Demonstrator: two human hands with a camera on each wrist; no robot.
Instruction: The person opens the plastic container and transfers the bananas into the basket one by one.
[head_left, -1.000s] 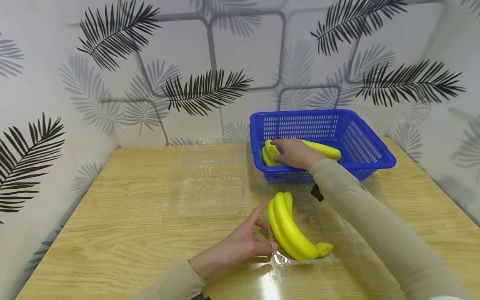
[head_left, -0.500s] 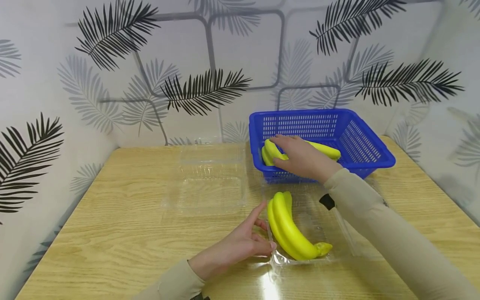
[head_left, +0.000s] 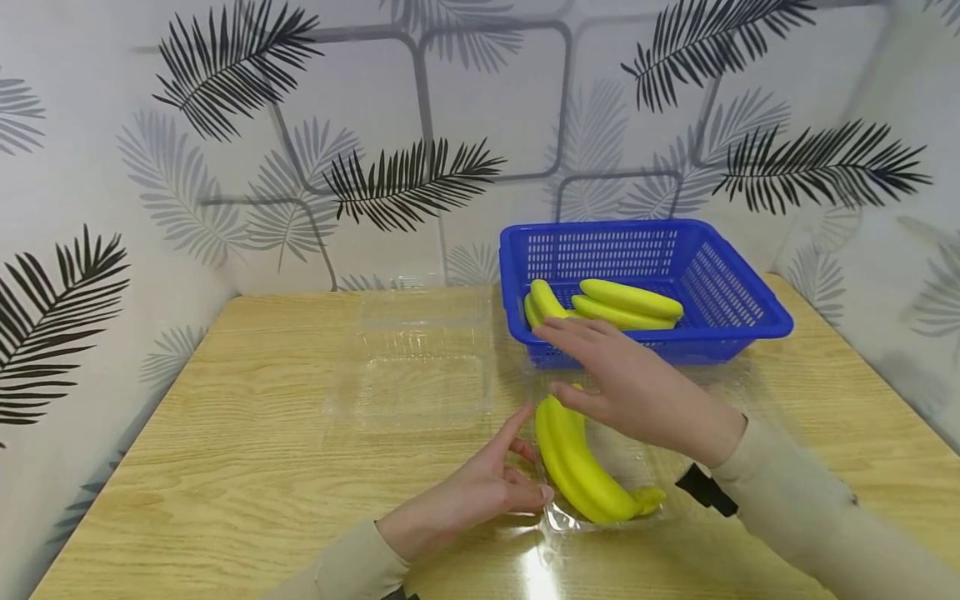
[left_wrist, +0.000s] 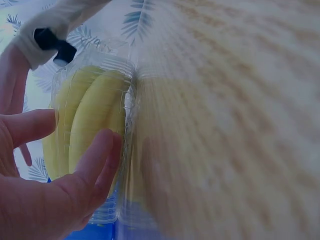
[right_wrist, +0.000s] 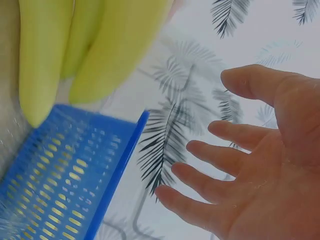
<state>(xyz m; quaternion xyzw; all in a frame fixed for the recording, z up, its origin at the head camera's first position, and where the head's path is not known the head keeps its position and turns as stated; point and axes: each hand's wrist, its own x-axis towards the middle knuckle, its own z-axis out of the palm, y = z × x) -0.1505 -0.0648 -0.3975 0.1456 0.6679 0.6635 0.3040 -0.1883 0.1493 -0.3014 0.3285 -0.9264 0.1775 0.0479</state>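
A bunch of yellow bananas (head_left: 581,471) lies in a clear plastic container (head_left: 663,500) at the front right of the table. Against the container's left wall rests my left hand (head_left: 480,492), fingers spread along its side. The left wrist view shows those fingertips right at the clear wall, with the bananas (left_wrist: 95,120) behind it. My right hand (head_left: 637,392) hovers over the far part of the container, holding nothing. In the right wrist view its fingers are loosely extended and apart. More bananas (head_left: 626,304) lie in the blue basket (head_left: 750,325) behind it.
A second clear plastic container (head_left: 423,392) stands open to the left of the basket. The wooden table (head_left: 262,433) meets a leaf-patterned wall (head_left: 495,108) at the back. Black straps show at both sleeves.
My right hand has come away from the bananas in the basket, back toward me and over the near container. The bananas stay in the basket. My left hand has not moved.
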